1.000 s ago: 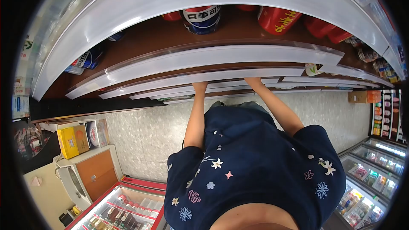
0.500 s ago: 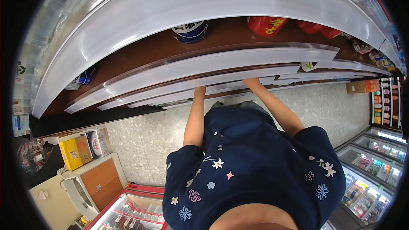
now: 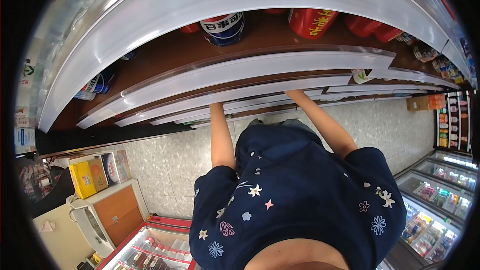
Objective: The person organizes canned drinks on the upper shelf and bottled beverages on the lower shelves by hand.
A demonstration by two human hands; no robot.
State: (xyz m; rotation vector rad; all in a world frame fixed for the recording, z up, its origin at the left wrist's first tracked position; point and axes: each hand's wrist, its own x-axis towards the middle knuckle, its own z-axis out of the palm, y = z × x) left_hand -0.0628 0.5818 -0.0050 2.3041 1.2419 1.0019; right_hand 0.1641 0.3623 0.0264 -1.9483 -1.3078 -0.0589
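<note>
My left hand (image 3: 216,105) reaches in below a white shelf edge (image 3: 240,91), which covers its fingers. Farther right, my right hand (image 3: 294,94) goes under the same edge, its fingers hidden as well. Whether either one holds anything cannot be seen. On the brown shelf above stand a blue, white and red bottle or can (image 3: 222,31) and a red can with yellow characters (image 3: 313,23). More red cans (image 3: 361,24) are to the right. At the left end lies a dark blue drink container (image 3: 102,82).
Several white-edged shelves curve across in front of me. Grey speckled floor (image 3: 165,170) lies below. Behind me at left are a red-framed cooler (image 3: 155,245) and a cabinet (image 3: 117,212) with boxes (image 3: 82,180). Glass-topped coolers (image 3: 430,220) line the right; a cardboard box (image 3: 417,103) sits beyond.
My left forearm has shifted left along the shelf. My right arm stays nearly where it was. The view has tilted slightly, showing more of the drinks on the upper shelf.
</note>
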